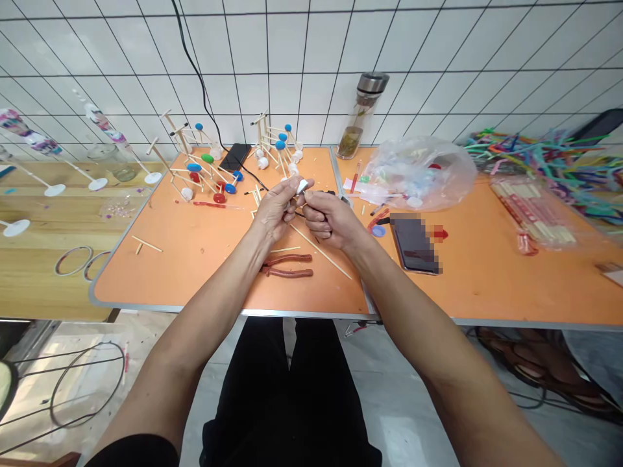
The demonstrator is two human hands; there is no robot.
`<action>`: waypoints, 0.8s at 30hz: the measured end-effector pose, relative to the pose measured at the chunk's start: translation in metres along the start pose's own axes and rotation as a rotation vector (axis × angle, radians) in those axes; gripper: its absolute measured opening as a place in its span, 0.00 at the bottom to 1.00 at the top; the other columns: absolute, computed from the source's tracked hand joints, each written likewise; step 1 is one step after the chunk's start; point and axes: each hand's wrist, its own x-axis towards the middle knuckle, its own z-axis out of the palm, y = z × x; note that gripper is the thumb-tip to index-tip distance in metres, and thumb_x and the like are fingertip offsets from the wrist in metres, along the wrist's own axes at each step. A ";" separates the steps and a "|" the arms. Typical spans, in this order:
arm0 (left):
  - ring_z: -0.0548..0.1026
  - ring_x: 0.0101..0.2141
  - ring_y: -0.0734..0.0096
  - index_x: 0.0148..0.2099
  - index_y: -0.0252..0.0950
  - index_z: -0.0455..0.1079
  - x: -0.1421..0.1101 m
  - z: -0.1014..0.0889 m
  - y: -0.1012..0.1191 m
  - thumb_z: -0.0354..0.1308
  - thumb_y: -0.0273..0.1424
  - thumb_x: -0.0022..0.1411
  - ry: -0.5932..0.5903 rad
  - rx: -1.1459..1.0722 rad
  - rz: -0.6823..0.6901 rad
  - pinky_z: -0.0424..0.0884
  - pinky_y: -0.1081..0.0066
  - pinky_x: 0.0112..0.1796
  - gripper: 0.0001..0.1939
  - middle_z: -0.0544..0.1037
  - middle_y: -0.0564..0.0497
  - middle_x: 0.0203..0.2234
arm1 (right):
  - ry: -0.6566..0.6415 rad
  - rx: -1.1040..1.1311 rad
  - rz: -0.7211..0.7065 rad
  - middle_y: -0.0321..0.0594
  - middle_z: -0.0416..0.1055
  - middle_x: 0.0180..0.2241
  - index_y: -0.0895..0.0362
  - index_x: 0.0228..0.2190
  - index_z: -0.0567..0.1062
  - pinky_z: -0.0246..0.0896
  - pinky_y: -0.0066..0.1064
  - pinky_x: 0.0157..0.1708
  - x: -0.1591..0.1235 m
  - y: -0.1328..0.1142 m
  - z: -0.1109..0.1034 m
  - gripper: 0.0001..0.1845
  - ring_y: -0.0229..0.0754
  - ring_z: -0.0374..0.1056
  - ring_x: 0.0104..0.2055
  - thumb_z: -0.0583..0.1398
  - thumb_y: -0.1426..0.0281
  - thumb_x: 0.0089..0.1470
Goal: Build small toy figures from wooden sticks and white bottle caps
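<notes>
Over the middle of the orange table, my left hand (276,206) pinches a small white cap-like piece (302,185) between its fingertips. My right hand (329,215) is curled into a fist right against it. Something thin and dark shows at its fingers, but what it is stays hidden. Below my hands lie pliers (289,266) with reddish-brown handles. A long thin wooden stick (324,253) runs slantwise under my right hand. Behind my hands stand small stick models, one with blue and white caps (280,145) and another with red, green and blue caps (207,158).
A black phone (235,157) lies among the models; a larger phone (416,245) is right of my hands. Further back are a glass bottle (357,123) and a plastic bag of caps (418,172). Packed sticks (533,211) and colourful strips (549,162) lie far right.
</notes>
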 end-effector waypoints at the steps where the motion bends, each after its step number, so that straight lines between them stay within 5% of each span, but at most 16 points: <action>1: 0.63 0.19 0.88 0.40 0.36 0.84 0.000 0.000 0.000 0.76 0.31 0.66 0.000 -0.006 -0.002 0.51 0.82 0.17 0.05 0.88 0.50 0.36 | 0.073 -0.046 -0.067 0.22 0.50 0.21 0.52 0.37 0.71 0.37 0.28 0.20 0.001 0.003 0.002 0.19 0.34 0.39 0.20 0.65 0.49 0.62; 6: 0.60 0.17 0.89 0.42 0.37 0.85 0.004 -0.001 0.000 0.74 0.28 0.65 0.057 0.010 -0.003 0.49 0.81 0.16 0.03 0.83 0.55 0.32 | 0.402 -0.643 -0.367 0.36 0.68 0.28 0.52 0.29 0.70 0.54 0.34 0.34 0.005 0.017 0.010 0.19 0.42 0.62 0.32 0.59 0.55 0.70; 11: 0.58 0.16 0.89 0.39 0.35 0.84 0.004 -0.001 0.000 0.71 0.26 0.65 0.067 0.022 -0.005 0.48 0.81 0.16 0.00 0.78 0.57 0.27 | 0.493 -1.212 -0.250 0.47 0.81 0.37 0.54 0.45 0.78 0.51 0.37 0.36 0.001 0.018 0.009 0.17 0.53 0.73 0.38 0.52 0.60 0.76; 15: 0.57 0.16 0.90 0.36 0.35 0.81 0.003 0.001 -0.001 0.81 0.34 0.59 0.121 0.048 0.000 0.46 0.80 0.15 0.13 0.77 0.58 0.25 | 0.500 -1.397 -0.213 0.53 0.84 0.41 0.56 0.52 0.78 0.50 0.37 0.36 -0.003 0.018 0.013 0.19 0.56 0.76 0.40 0.51 0.62 0.78; 20: 0.57 0.17 0.90 0.36 0.35 0.81 0.004 0.001 -0.004 0.82 0.33 0.57 0.123 0.039 0.002 0.47 0.82 0.16 0.13 0.82 0.55 0.27 | 0.488 -1.211 -0.256 0.50 0.81 0.39 0.55 0.47 0.78 0.51 0.35 0.34 -0.001 0.018 0.016 0.13 0.50 0.72 0.37 0.54 0.65 0.75; 24: 0.61 0.18 0.88 0.39 0.35 0.84 0.005 -0.003 -0.003 0.77 0.28 0.62 0.029 -0.001 0.013 0.52 0.82 0.18 0.05 0.88 0.50 0.35 | 0.267 -0.414 -0.108 0.30 0.59 0.23 0.53 0.34 0.71 0.44 0.29 0.24 0.000 0.003 0.008 0.13 0.37 0.51 0.22 0.58 0.61 0.72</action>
